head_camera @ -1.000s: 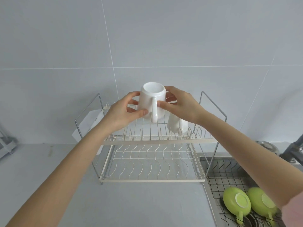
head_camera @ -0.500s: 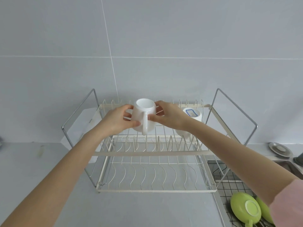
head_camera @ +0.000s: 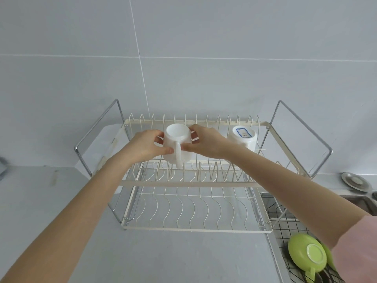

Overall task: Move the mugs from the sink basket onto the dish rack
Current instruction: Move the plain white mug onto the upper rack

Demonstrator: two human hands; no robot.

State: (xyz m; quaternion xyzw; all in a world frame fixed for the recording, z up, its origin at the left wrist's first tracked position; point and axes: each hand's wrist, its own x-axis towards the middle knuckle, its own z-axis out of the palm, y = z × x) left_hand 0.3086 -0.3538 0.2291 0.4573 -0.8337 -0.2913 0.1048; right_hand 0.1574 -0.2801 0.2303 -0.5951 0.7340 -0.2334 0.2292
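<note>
An upside-down white mug [head_camera: 177, 142], handle toward me, is on or just above the upper tier of the cream two-tier dish rack [head_camera: 191, 183]. My left hand [head_camera: 145, 147] grips its left side and my right hand [head_camera: 207, 142] its right side. A second white mug [head_camera: 242, 137] with a blue-edged label on its base stands inverted at the right of the same tier. Two green mugs lie bottom-up in the black wire sink basket [head_camera: 289, 223] at lower right: one [head_camera: 306, 256] shows fully, the other [head_camera: 328, 260] is mostly hidden behind it and my right sleeve.
The rack's lower tier [head_camera: 191, 211] holds nothing. Chrome frame loops [head_camera: 302, 137] rise at both rack ends. A metal sink strainer [head_camera: 355, 180] lies at the far right on the grey counter [head_camera: 51, 211]. The tiled wall stands close behind the rack.
Both hands have lowered the white mug down onto the rack's upper tier. The view has tilted down and closer, so the rack looks larger and the labelled mug's base shows.
</note>
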